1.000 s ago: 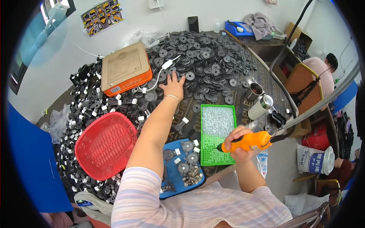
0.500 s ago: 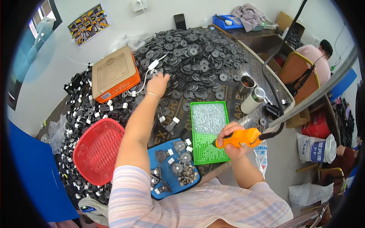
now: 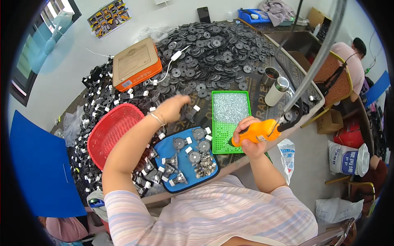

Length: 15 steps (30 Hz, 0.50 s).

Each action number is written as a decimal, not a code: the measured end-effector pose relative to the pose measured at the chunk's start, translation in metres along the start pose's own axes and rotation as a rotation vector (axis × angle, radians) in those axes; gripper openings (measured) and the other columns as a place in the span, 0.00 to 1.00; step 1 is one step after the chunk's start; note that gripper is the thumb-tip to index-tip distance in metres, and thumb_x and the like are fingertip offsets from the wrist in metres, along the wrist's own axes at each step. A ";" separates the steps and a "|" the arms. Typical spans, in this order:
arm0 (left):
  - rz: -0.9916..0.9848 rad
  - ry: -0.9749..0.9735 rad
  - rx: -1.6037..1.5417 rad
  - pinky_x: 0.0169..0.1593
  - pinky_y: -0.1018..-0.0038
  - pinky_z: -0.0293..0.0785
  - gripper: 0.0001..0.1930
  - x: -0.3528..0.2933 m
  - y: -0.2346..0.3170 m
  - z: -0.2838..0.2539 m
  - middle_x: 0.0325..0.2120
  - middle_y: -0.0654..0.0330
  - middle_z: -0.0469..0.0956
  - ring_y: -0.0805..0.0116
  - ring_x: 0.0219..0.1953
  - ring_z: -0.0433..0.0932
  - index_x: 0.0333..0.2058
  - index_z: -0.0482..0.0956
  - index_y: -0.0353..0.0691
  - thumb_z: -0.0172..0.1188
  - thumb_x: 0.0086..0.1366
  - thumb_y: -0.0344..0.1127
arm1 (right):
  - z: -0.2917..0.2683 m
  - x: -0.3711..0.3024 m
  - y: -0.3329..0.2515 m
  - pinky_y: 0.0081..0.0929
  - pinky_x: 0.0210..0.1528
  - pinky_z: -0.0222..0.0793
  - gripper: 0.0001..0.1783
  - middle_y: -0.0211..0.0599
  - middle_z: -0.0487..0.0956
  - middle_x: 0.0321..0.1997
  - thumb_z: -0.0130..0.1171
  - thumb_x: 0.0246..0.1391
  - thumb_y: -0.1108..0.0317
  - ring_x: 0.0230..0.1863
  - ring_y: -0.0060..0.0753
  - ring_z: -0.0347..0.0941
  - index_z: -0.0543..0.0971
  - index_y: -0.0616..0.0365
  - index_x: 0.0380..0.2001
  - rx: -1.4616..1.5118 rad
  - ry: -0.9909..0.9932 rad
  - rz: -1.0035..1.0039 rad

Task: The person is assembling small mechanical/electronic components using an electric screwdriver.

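My right hand (image 3: 249, 138) is wrapped round an orange electric screwdriver (image 3: 262, 131), its tip toward the right side of a green perforated tray (image 3: 214, 135) of small silvery screws (image 3: 230, 107). Over the table, between the heap of black discs (image 3: 213, 49) and a blue mat (image 3: 184, 167), my left hand (image 3: 174, 108) is smeared by motion. A dark blurred shape shows by its fingertips; whether it is held is unclear. On the mat lie several black round parts with white ends (image 3: 179, 142) and a small pile of metal pieces (image 3: 205, 167).
A red plastic basket (image 3: 116, 127) stands left of my forearm among many black-and-white parts (image 3: 96, 98). Behind it sits an orange-sided box (image 3: 135, 61) beside a white cable (image 3: 176, 55). A metal cup (image 3: 269, 76) and white bottle (image 3: 276, 93) stand right. Another person (image 3: 349, 61) sits farther off.
My left hand has drawn back from the heap's edge toward the blue mat. The right hand keeps the screwdriver near the green tray. The whole view has shifted, showing more parts by the mat.
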<state>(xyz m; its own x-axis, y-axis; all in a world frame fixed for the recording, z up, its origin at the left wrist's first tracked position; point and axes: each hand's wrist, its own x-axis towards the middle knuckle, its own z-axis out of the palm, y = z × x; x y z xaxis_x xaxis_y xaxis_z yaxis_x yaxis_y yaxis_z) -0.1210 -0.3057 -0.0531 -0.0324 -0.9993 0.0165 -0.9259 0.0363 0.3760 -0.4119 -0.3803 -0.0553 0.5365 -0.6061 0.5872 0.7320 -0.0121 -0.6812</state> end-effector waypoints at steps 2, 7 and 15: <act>-0.103 -0.122 0.015 0.45 0.62 0.69 0.23 -0.022 0.014 0.012 0.37 0.48 0.70 0.46 0.43 0.72 0.43 0.69 0.43 0.54 0.45 0.19 | 0.004 -0.004 -0.001 0.25 0.26 0.68 0.18 0.43 0.69 0.35 0.61 0.42 0.70 0.24 0.31 0.70 0.69 0.66 0.36 -0.072 0.013 0.032; -0.180 -0.271 0.095 0.45 0.61 0.70 0.27 -0.054 0.021 0.020 0.39 0.49 0.69 0.46 0.44 0.72 0.46 0.70 0.44 0.55 0.43 0.19 | 0.016 -0.010 -0.004 0.25 0.27 0.68 0.19 0.43 0.68 0.35 0.61 0.41 0.69 0.24 0.33 0.70 0.68 0.66 0.36 -0.005 0.027 0.068; -0.164 0.097 -0.019 0.56 0.66 0.67 0.29 -0.097 0.031 0.010 0.53 0.49 0.64 0.45 0.53 0.67 0.50 0.68 0.41 0.58 0.45 0.18 | 0.025 -0.012 -0.010 0.24 0.28 0.67 0.21 0.43 0.68 0.34 0.64 0.43 0.64 0.25 0.32 0.69 0.68 0.65 0.37 -0.075 0.011 0.043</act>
<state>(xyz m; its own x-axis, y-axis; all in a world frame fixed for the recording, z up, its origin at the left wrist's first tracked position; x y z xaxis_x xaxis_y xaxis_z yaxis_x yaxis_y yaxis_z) -0.1503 -0.2072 -0.0520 0.1555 -0.9869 0.0428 -0.9085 -0.1259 0.3985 -0.4154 -0.3526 -0.0445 0.5618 -0.6157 0.5526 0.6749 -0.0452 -0.7365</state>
